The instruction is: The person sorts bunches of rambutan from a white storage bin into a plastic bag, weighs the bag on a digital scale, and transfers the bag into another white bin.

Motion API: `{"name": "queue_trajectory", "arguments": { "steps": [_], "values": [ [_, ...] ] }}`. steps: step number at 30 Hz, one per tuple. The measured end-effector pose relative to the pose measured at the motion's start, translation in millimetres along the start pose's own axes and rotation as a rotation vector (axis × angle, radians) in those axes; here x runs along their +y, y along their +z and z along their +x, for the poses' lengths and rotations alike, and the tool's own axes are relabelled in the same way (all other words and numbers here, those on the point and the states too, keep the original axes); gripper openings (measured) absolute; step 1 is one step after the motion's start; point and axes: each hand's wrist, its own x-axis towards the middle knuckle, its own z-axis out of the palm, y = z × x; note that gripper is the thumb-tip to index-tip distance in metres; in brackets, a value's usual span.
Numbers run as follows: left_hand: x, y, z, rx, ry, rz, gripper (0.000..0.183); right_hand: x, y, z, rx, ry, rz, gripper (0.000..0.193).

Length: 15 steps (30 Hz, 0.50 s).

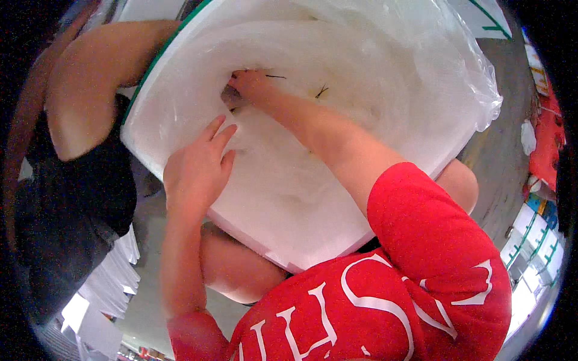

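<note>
A large white box (158, 162) with a pale, cloudy filling takes up the middle of the view. My right arm reaches across it, and my right hand (245, 81) is deep inside near the far left wall. Its fingers are curled beside a dark grey-brown patch (230, 96); what they hold is hidden. My left hand (198, 165) hovers at the box's near left side, fingers apart, holding nothing. Two small dark twig-like pieces show in the pale filling: one (276, 76) by my right hand, one (322, 91) farther right.
Clear plastic film (481, 99) hangs over the box's right side. Another person's bent arm (84, 102) and dark clothing (72, 204) are close on the left. Green edging (158, 54) runs along the far left rim. Red objects (546, 141) stand along the floor at right.
</note>
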Motion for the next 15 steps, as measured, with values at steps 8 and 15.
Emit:
{"name": "queue_trajectory", "arguments": {
  "steps": [8, 15],
  "values": [
    [3.1, 7.3, 6.4, 0.094, -0.139, 0.214, 0.028, 21.9, -57.4, -8.7, -0.474, 0.112, 0.453, 0.026],
    [-4.6, 6.9, -2.6, 0.498, 0.012, -0.139, 0.036, -13.6, -84.1, -18.3, -0.887, 0.091, 0.686, 0.027]
  ]
}}
